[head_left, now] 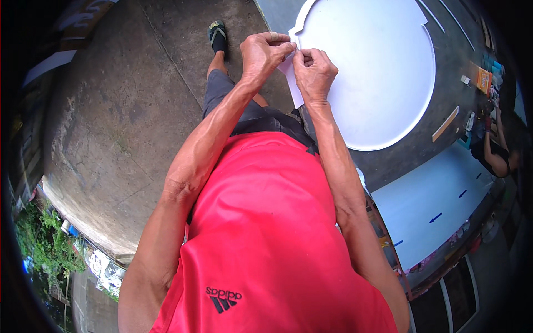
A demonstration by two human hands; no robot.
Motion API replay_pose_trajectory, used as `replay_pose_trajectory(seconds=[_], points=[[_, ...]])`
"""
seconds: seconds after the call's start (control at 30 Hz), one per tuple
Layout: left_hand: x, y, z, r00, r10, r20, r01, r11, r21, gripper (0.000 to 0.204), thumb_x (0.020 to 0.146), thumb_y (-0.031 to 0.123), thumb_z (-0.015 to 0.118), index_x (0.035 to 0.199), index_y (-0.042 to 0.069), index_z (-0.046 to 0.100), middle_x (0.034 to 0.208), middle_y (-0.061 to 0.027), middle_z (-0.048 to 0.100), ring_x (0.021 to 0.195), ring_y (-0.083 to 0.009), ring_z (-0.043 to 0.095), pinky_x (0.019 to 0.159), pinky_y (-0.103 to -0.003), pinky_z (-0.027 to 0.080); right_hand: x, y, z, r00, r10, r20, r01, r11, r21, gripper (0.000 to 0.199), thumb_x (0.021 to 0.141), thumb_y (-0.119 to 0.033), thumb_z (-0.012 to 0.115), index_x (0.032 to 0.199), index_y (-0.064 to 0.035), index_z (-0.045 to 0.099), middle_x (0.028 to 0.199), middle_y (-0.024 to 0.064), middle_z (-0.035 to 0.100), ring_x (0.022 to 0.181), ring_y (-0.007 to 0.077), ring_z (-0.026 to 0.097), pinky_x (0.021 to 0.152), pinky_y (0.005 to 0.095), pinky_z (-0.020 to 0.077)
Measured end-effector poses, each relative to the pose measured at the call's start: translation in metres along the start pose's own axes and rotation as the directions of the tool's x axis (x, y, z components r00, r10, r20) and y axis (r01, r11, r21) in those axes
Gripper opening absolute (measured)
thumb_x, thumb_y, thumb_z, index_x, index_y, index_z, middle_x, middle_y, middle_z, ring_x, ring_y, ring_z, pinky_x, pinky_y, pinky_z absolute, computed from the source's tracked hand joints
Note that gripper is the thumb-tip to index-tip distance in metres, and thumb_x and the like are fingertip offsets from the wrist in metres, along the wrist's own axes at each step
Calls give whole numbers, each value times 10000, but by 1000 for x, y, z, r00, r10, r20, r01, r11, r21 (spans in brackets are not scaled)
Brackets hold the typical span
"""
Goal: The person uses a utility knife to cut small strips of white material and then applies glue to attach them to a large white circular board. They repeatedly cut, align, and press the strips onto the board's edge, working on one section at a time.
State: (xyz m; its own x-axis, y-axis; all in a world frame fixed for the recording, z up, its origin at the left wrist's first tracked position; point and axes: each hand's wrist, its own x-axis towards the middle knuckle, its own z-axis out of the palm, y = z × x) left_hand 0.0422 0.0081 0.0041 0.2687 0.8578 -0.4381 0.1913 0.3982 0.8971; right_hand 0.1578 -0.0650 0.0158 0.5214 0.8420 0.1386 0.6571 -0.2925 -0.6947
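A large round white panel with a thin raised rim lies on a dark worktable. At its left edge, by the table's border, both hands are close together on a narrow white strip. My left hand pinches the strip between thumb and fingertips, knuckles up. My right hand, fingers curled, grips it just beside the left fingertips. The strip's lower end hangs free below the hands. Above them, a stepped and curved white edge piece continues along the panel. The pinched part is mostly hidden by fingers.
A wooden strip lies right of the panel. Farther right are an orange box and another person's arm. A pale blue sheet with dark arrows lies lower right. Concrete floor spreads to the left.
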Motion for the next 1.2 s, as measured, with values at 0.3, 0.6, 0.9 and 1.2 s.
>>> replay_pose_trajectory(seconds=[0.3,0.6,0.9,1.2], points=[[1,-1,10,994,41,-97,-41,999,2,229,800,178,804,961,14,798,812,-109,774,695,-123,718,662,-268,589,7,0,7,1000,-15,-5,15,1000,-6,159,778,-76,743,689,-18,626,650,122,642,559,296,642,534,403,501],[0,-3,11,989,85,-124,-82,996,27,221,848,176,784,998,14,793,803,-101,764,705,-109,701,654,-250,569,7,-1,7,1000,-31,6,31,1000,1,186,792,-79,730,676,-23,597,644,123,629,552,306,627,530,421,488],[6,-12,9,993,93,-71,-95,995,-31,228,832,184,776,997,28,797,795,-119,768,697,-129,724,663,-267,582,7,1,7,997,-73,18,73,997,-24,188,801,-69,727,689,-34,579,653,117,618,569,313,621,533,426,483],[3,-8,3,997,76,-22,-76,997,-6,241,832,187,765,1000,16,792,819,-118,775,735,-124,730,708,-260,592,6,3,4,998,-37,53,37,999,0,178,817,-109,756,725,-50,616,703,110,646,602,310,642,557,417,493]])
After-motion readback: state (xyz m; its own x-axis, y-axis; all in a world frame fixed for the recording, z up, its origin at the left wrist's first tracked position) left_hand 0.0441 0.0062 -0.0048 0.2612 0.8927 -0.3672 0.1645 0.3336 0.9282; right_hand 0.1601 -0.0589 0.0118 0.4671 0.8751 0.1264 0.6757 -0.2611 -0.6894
